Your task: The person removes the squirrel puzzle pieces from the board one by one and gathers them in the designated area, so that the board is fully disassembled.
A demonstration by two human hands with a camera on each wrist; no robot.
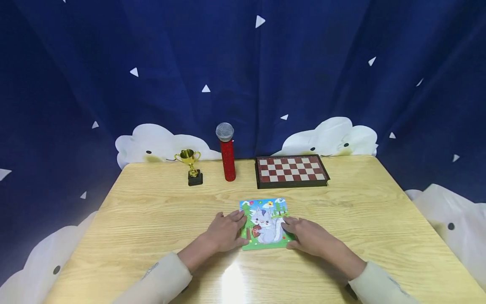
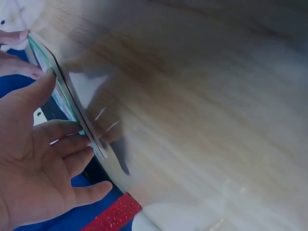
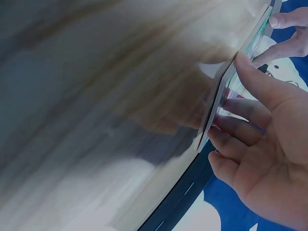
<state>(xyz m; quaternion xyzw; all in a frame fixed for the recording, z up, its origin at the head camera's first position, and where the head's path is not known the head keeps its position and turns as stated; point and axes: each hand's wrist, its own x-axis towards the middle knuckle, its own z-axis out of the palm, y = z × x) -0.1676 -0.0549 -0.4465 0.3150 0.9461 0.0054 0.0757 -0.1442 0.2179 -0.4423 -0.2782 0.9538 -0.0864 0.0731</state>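
Note:
A thin square board [image 1: 267, 226] with a cartoon squirrel picture lies in front of me on the wooden table [image 1: 163, 219]. At its left edge, my left hand [image 1: 226, 231] touches it with fingers spread and nearly straight. The left wrist view shows that hand [image 2: 48, 149] with thumb and fingertips along the board's rim [image 2: 79, 113]. My right hand [image 1: 309, 236] touches the opposite edge in much the same way. In the right wrist view the right thumb and fingertips meet the board's side [image 3: 226, 79]. What the fingertips do underneath is hidden.
Along the table's back stand a gold trophy cup [image 1: 191, 166] on a black base and a red microphone [image 1: 228, 156] with a silver head. A red-and-white checkered game board [image 1: 292, 171] lies to their right. A dark blue curtain [image 1: 235, 50] hangs behind the table.

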